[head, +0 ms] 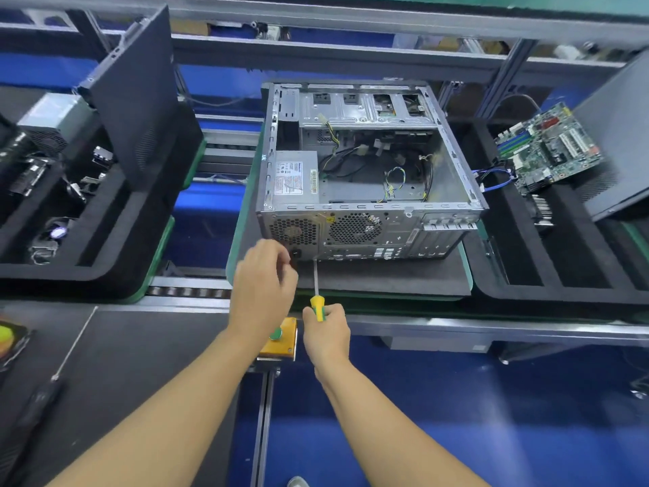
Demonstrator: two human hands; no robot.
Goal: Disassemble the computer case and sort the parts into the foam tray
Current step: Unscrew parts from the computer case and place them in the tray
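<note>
An open grey computer case (368,163) lies on its side on a black foam pad, its rear panel facing me. A power supply (293,179) and loose cables remain inside. My right hand (326,333) grips the yellow-green handle of a screwdriver (317,293), whose tip meets the lower rear panel beside the power supply. My left hand (265,286) hovers at the case's lower left rear corner with fingers curled, thumb and forefinger close together; whether it holds anything is hidden. A motherboard (549,147) leans in the right foam tray (526,261).
The left foam tray (105,247) holds a dark side panel (137,100), a silver box and small parts. A yellow button box (281,340) sits on the bench edge under my hands. A long dark screwdriver (52,381) lies on the bench at left.
</note>
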